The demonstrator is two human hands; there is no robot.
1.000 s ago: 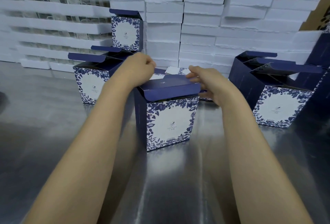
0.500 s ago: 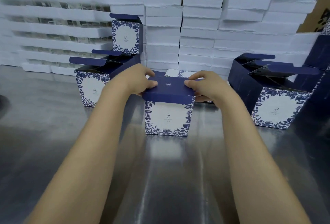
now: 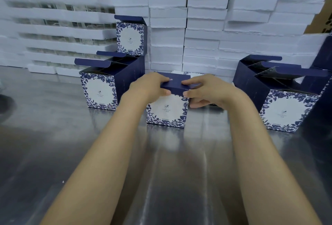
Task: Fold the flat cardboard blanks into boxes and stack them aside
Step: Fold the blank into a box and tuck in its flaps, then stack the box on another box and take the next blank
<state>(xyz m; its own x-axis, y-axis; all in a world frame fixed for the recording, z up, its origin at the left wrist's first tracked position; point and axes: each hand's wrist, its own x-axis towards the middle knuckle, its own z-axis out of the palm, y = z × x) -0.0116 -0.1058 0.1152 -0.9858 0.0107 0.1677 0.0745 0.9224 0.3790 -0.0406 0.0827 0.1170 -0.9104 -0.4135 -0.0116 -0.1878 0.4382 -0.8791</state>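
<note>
A navy and white floral box (image 3: 167, 111) stands upright on the steel table (image 3: 53, 144), in the middle of the view. Its navy lid lies folded down over the top. My left hand (image 3: 149, 85) grips the lid's left end, thumb on the front and fingers over the top. My right hand (image 3: 203, 90) grips the lid's right end and the box's right side. Behind the box lie flat printed blanks (image 3: 194, 73), mostly hidden by my hands.
Folded boxes with open lids stand at the left (image 3: 102, 90), with one more box (image 3: 130, 36) stacked on top, and at the right (image 3: 287, 110). White foam trays (image 3: 203, 27) are piled along the back, brown cartons behind them.
The lid went from half raised to flat on the box. Both hands closed in on the lid's ends, and the box now stands square to me and slightly farther away.
</note>
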